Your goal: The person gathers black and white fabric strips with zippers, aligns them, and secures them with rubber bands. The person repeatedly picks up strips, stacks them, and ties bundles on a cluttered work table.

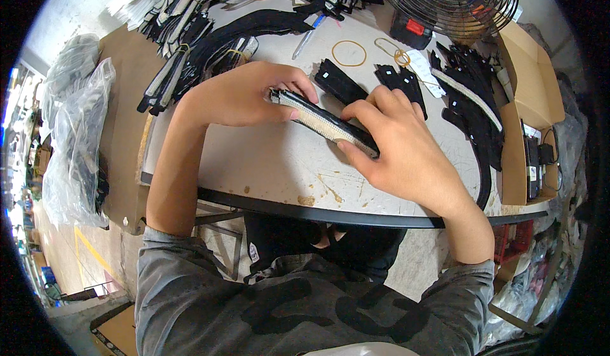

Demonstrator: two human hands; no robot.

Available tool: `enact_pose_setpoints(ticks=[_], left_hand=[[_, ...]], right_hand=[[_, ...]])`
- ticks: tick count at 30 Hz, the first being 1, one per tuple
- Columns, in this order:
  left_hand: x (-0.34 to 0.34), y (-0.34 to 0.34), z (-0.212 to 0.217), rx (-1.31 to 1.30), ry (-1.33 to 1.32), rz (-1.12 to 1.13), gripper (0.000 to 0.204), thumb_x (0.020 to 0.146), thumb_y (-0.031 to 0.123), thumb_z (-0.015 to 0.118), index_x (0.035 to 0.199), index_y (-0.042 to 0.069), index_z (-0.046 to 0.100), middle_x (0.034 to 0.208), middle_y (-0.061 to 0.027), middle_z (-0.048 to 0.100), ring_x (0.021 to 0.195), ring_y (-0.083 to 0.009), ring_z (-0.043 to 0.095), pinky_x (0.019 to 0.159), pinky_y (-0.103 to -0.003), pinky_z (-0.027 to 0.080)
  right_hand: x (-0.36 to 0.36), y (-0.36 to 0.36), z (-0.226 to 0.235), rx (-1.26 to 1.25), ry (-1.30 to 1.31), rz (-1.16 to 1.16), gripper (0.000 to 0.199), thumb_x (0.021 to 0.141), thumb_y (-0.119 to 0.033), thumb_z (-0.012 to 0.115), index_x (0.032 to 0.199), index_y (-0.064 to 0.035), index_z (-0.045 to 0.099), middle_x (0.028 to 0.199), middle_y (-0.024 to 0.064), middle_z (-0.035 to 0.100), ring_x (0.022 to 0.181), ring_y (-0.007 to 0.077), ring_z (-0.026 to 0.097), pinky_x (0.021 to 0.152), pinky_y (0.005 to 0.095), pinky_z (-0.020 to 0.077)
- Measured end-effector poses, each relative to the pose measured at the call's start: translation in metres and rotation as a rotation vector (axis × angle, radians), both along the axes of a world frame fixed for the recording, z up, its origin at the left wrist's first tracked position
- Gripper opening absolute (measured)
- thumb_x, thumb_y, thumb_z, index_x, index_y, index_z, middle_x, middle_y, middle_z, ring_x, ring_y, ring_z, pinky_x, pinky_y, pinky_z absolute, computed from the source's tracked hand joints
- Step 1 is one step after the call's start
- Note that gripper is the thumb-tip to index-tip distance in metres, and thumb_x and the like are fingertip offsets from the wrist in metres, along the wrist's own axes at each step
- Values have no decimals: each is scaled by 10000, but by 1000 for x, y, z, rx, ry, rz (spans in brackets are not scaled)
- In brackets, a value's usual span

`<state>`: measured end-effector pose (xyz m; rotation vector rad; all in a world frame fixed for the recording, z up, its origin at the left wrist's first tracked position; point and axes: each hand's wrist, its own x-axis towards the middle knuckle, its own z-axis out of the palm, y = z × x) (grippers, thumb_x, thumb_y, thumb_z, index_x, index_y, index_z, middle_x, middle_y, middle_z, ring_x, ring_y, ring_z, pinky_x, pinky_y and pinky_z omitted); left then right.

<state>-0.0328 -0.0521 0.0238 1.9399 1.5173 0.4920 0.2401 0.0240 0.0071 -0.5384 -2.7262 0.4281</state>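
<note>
Between my two hands is a stack of narrow cream and black fabric strips [321, 123], held slantwise above the table. My left hand [257, 95] is closed round its upper left end, with the thumb along the near side. Toward the lower right end, my right hand [397, 143] grips the same stack, thumb in front and fingers over the back. Just behind it lie a black strip bundle [343, 84] and a shorter black bundle [401, 81], each with small white marks. A tan rubber band [349, 53] rests flat beyond the hands.
Banded strip piles [244, 28] cover the table's far left; a blue-tipped pen [308, 37] lies nearby. More black strips [467, 92] sit at right, beside an open cardboard box [513, 159]. A wire fan guard [451, 0] stands at the back. Plastic bags [76, 146] hang left.
</note>
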Motion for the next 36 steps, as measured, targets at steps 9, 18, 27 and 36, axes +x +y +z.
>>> enact_pose_setpoints(ticks=[9, 18, 27, 36], left_hand=[[-7, 8, -18, 304, -30, -99, 356, 926, 107, 771, 1276, 86, 707, 1232, -75, 745, 1118, -212, 693, 975, -366, 537], [8, 28, -54, 445, -30, 90, 426, 977, 110, 695, 1402, 89, 666, 1378, -82, 674, 1232, -218, 616, 1025, -326, 477], [9, 27, -50, 434, 14, 0, 522, 960, 104, 686, 1473, 62, 598, 1499, -181, 548, 1458, -365, 475, 1241, -443, 346], [9, 23, -49, 520, 8, -12, 631, 901, 55, 717, 1511, 90, 561, 1462, -181, 563, 1424, -363, 497, 1229, -445, 361]], right_hand=[[-1, -3, 4, -63, 3, -15, 322, 933, -244, 728, 1171, -36, 667, 1057, 161, 715, 1077, 371, 635, 914, 524, 432], [1, 23, -3, 19, -77, -175, 351, 1003, -274, 642, 1181, 21, 707, 1096, 251, 659, 1053, 429, 628, 944, 545, 489], [-1, 29, -18, -56, 32, -107, 417, 989, -274, 652, 1251, 51, 646, 1131, 298, 621, 1056, 479, 594, 962, 536, 496], [-6, 27, -22, -95, 47, -53, 549, 897, -190, 753, 1353, 46, 558, 1178, 243, 590, 1123, 414, 579, 997, 457, 486]])
